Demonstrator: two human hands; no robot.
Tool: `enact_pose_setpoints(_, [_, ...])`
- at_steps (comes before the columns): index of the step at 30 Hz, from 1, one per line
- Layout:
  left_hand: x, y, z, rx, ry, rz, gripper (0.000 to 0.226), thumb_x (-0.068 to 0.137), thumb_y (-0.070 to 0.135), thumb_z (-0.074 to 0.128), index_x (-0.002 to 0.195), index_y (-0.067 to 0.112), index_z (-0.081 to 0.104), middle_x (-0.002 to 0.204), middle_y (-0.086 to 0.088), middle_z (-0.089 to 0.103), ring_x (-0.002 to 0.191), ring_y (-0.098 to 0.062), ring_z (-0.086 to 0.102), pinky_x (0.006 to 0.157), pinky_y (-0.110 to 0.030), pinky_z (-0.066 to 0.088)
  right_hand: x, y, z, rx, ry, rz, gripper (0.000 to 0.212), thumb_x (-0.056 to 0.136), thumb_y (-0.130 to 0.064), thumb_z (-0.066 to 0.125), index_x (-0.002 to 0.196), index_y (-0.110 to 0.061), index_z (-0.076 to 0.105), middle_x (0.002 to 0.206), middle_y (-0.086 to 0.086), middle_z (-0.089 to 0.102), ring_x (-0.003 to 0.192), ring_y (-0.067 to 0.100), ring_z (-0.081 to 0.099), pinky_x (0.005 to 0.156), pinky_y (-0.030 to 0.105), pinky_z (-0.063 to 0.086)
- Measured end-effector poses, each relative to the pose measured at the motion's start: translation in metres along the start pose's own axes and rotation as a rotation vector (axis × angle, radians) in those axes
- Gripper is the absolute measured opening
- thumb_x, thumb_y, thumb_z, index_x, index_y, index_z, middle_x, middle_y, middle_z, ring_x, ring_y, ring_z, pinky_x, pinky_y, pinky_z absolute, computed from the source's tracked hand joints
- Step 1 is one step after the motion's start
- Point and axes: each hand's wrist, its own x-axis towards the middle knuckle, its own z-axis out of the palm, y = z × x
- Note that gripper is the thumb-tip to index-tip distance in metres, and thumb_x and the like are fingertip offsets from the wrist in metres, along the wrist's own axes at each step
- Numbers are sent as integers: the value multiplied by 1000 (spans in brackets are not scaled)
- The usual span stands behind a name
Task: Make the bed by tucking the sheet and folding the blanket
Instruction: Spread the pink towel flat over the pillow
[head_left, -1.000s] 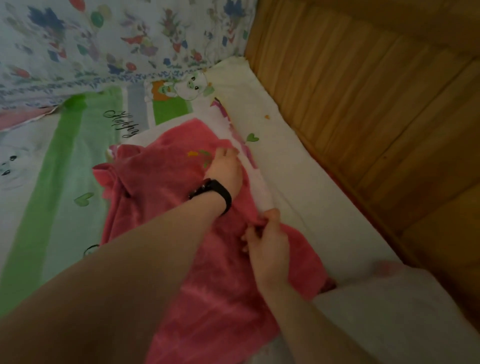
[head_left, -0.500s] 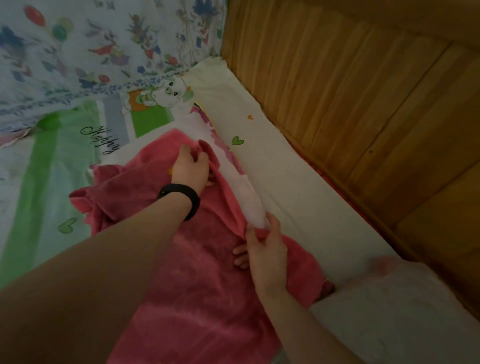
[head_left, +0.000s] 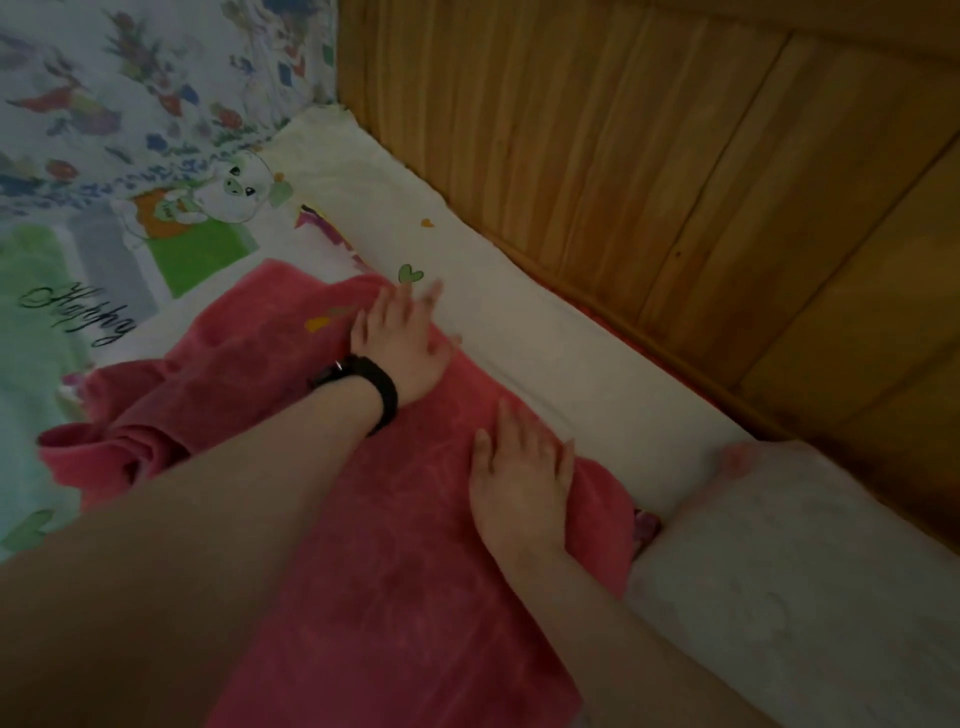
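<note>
The pink blanket (head_left: 395, 582) lies rumpled on the printed sheet (head_left: 545, 353), alongside wooden wall panelling (head_left: 649, 182). The left hand (head_left: 402, 345), which has a black wristband (head_left: 382, 387), lies flat at the blanket's far edge. Its blurred fingers are apparently spread. The right hand (head_left: 519, 483) presses flat nearer, fingers straight.

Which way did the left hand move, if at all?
Yes. The left hand slid right, toward the green heart on the sheet, and now lies flat on the blanket.

The pink blanket (head_left: 395, 571) looks like soft, matt fleece cloth. The printed sheet (head_left: 519, 332) is smooth matt cotton-like fabric. The wall panelling (head_left: 649, 156) is varnished, grooved wood.
</note>
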Motion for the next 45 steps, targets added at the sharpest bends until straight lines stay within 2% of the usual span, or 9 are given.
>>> enact_pose_setpoints(3, [-10,-3,11,163,-126,26,60,93,57,31,147,33,21,159,-4,3,146,-25,-3,117,-46,-4,2,-5,-3,-72,-5,-104,56,102,-41,21,152,-18,11,160,4,10,148,17,4,119,45,-5])
enact_pose_setpoints(8, [-5,-30,-21,111,338,-19,44,97,34,40,137,18,43,151,-11,27,141,-29,20,115,-45,9,-2,-21,11,-227,34,-377,57,100,-41,20,151,-15,24,158,7,18,147,20,13,119,46,7])
enact_pose_setpoints(13, [5,-107,-65,56,311,-263,36,98,17,38,130,5,48,133,-24,43,119,-41,43,101,-48,36,22,-85,21,-17,76,-640,50,101,-29,27,150,-16,28,155,2,28,141,16,29,114,37,30])
enact_pose_setpoints(20, [18,-179,-80,-184,90,-499,57,89,36,59,134,7,39,125,-22,56,109,-38,58,91,-42,48,64,-137,58,115,-146,-276,62,102,-34,32,153,-26,-2,142,4,38,111,28,58,88,40,48])
enact_pose_setpoints(26, [42,-195,-65,-294,-38,-401,15,88,27,62,93,14,56,81,-10,67,62,-25,64,63,-30,52,58,-116,87,25,-111,-188,65,101,-40,31,152,-29,-7,146,-2,31,92,26,66,76,41,53])
enact_pose_setpoints(31, [46,-186,-43,-24,-19,-361,27,97,31,42,108,7,49,112,-21,60,101,-36,58,81,-39,44,69,-114,100,-73,-88,-211,66,101,-39,30,153,-20,-7,140,3,34,88,29,66,70,40,50])
enact_pose_setpoints(36, [44,-176,-39,-9,30,-408,26,96,25,41,113,6,46,118,-25,57,107,-40,56,86,-42,44,82,-113,110,-41,-28,-250,71,97,-36,39,153,-16,-1,139,9,41,83,35,66,70,40,50])
enact_pose_setpoints(42, [53,-180,-77,-196,261,-492,14,90,27,54,96,15,56,100,-15,65,90,-34,61,73,-34,46,115,-136,89,589,10,-68,75,82,-66,30,147,-39,3,72,-1,69,68,33,67,67,49,55])
enact_pose_setpoints(45, [78,-172,-102,-258,392,-457,6,92,26,49,90,20,49,84,-13,68,73,-31,65,68,-42,55,152,-166,78,587,-98,-137,76,79,-72,30,144,-36,15,60,-1,68,64,33,67,66,53,56])
